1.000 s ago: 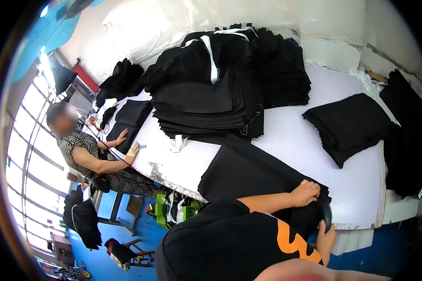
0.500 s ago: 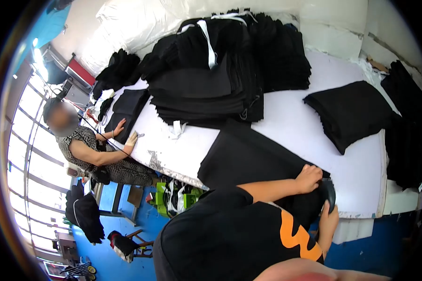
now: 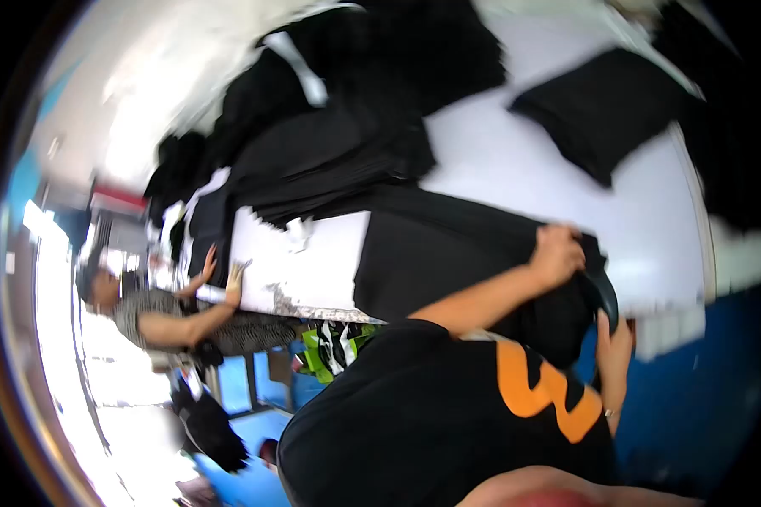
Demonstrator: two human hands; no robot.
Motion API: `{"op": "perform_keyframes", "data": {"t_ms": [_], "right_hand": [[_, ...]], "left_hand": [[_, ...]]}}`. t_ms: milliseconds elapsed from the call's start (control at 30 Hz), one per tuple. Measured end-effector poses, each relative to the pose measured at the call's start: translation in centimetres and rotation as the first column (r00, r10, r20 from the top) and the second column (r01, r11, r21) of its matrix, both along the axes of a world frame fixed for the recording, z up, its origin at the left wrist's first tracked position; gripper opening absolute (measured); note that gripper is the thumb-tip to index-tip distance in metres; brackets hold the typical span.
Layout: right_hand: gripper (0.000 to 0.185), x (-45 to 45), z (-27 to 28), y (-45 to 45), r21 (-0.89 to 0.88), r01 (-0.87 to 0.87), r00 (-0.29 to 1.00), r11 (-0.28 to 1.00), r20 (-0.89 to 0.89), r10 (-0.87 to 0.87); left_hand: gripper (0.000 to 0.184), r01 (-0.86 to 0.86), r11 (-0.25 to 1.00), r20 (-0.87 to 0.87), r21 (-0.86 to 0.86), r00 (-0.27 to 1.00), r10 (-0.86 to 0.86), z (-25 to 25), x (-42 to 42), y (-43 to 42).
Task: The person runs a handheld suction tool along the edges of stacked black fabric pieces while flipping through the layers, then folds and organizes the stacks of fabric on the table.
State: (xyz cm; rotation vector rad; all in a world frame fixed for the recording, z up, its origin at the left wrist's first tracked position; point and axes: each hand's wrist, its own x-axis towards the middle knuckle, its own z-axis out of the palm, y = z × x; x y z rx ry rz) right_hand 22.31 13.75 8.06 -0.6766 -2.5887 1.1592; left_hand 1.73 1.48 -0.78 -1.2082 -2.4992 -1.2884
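A dark cloth piece [image 3: 448, 253] lies spread over the near part of the table, its right end hanging by the table edge. My left hand [image 3: 558, 256] is closed on the cloth's upper right corner, fingers curled into it. Just below and to the right, my right hand [image 3: 615, 342] grips a smooth, curved dark tool [image 3: 601, 296]. The tool's upper end meets the cloth edge close to my left fingers. Blur and the cloth hide its tip, so its exact kind does not show.
Stacked black cloth pieces [image 3: 321, 152] lie at the back of the white table [image 3: 473, 169]. A folded black bundle [image 3: 609, 110] is on the right. At the far left a co-worker [image 3: 169, 325] stands with hands by another dark pile. A green crate [image 3: 317, 359] sits below the edge.
The camera view has turned and blurred, shifting the table and stacks upward in the picture. Both hands stay at the same cloth corner, with the dark tool still in my right hand.
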Motion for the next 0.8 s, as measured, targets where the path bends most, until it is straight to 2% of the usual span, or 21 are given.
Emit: {"op": "perform_keyframes", "data": {"t_ms": [33,100,133,200,233,300,433,500,567,633,667,700,767,800], "right_hand": [[0.041,0.3,0.7,-0.4,-0.071,0.010,0.998,0.997,0.059,-0.006],[0.049,-0.6,0.8,0.1,-0.091,0.028,0.993,0.995,0.118,-0.017],[0.053,-1.4,0.5,0.8,-0.095,0.054,0.993,0.994,0.111,-0.043],[0.062,-2.5,0.5,1.6,-0.138,0.126,0.991,0.982,0.048,-0.121],[0.063,-2.7,0.5,1.7,-0.163,0.217,0.966,0.963,0.178,-0.187],[0.064,-0.3,0.0,2.0,-0.193,0.211,0.970,0.958,0.160,-0.181],[0.066,1.1,-0.6,2.0,-0.218,0.154,0.975,0.964,0.195,-0.111],[0.066,-1.6,-1.9,2.6,-0.122,0.192,0.979,0.974,0.097,-0.180],[0.066,-2.1,-1.7,2.7,-0.124,0.204,0.979,0.971,0.031,-0.201],[0.066,-0.6,-1.1,3.2,-0.030,0.187,0.975,0.982,0.125,-0.182],[0.066,0.6,-0.7,3.4,-0.145,0.158,0.978,0.977,0.162,-0.134],[0.066,0.4,-0.6,3.7,-0.149,0.155,0.978,0.977,0.161,-0.130],[0.068,0.8,-0.6,3.5,-0.068,0.126,0.967,0.990,0.230,-0.107],[0.070,-0.5,-1.1,3.5,-0.052,0.146,0.968,0.988,0.214,-0.132]], "left_hand": [[0.002,-0.004,0.998,-0.089,-0.070,0.996,-0.002,1.0,0.0,-0.2],[0.003,0.015,0.951,-0.256,-0.308,0.962,-0.098,3.6,0.7,-0.8],[0.004,0.009,0.948,-0.297,-0.318,0.949,-0.109,4.3,0.6,-0.7],[0.006,-0.124,0.989,-0.244,-0.074,0.964,0.103,3.4,0.3,-0.9],[0.009,-0.109,0.993,-0.281,-0.038,0.955,0.094,3.3,-0.2,-1.0],[0.005,0.032,0.995,-0.160,-0.091,0.986,-0.046,3.3,-0.3,-1.2],[0.004,0.040,0.989,-0.054,-0.142,0.997,-0.048,3.7,0.0,-0.6],[0.004,0.032,0.989,-0.009,-0.146,0.999,-0.034,3.3,0.1,-0.1],[0.006,0.095,0.991,-0.029,-0.099,0.995,-0.098,3.0,-0.1,-0.1],[0.005,0.067,0.988,-0.053,-0.137,0.996,-0.075,3.6,0.3,-0.1],[0.005,0.075,0.987,-0.045,-0.143,0.996,-0.082,3.6,0.2,-0.1],[0.004,0.077,0.985,-0.031,-0.154,0.996,-0.083,3.6,0.4,-0.3],[0.002,0.098,0.990,0.014,-0.105,0.995,-0.097,3.2,0.3,-0.3],[0.002,0.090,0.985,0.059,-0.144,0.995,-0.082,3.3,0.4,-0.4]]}}
